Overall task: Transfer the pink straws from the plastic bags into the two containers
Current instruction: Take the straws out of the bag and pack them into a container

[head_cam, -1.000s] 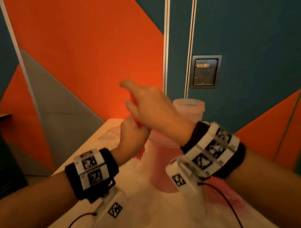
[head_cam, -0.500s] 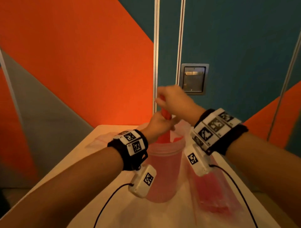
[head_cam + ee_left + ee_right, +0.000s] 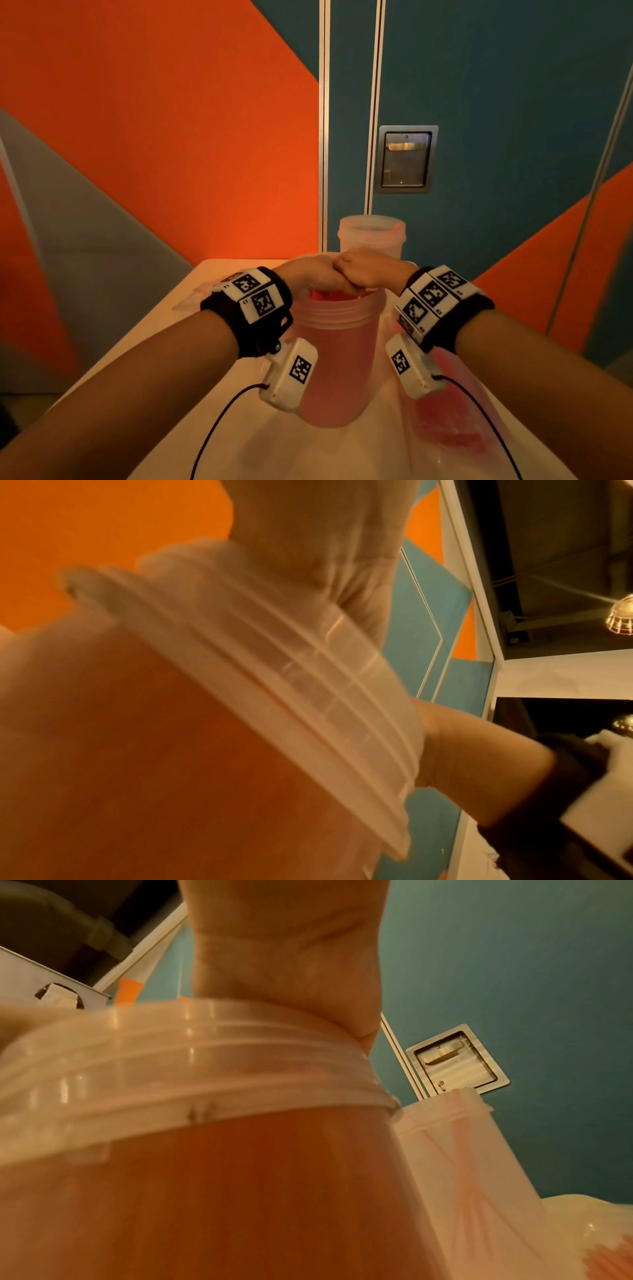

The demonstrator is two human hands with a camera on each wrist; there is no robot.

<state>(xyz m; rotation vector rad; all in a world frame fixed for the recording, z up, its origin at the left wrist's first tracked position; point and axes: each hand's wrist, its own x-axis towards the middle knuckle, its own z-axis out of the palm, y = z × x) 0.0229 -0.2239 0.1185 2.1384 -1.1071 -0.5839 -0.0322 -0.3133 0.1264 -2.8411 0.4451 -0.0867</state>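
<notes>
Both hands, left (image 3: 313, 274) and right (image 3: 361, 272), meet knuckle to knuckle over the near container's (image 3: 337, 356) mouth, pink straws (image 3: 329, 296) beneath; whether either grip holds them cannot be told. Only the right wrist view shows straws inside the far container (image 3: 455, 1150).

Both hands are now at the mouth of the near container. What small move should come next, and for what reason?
Probably let go and lift both hands clear. The left hand and right hand meet over the near container, which looks full of pink straws, while a bag beside it holds more.
</notes>
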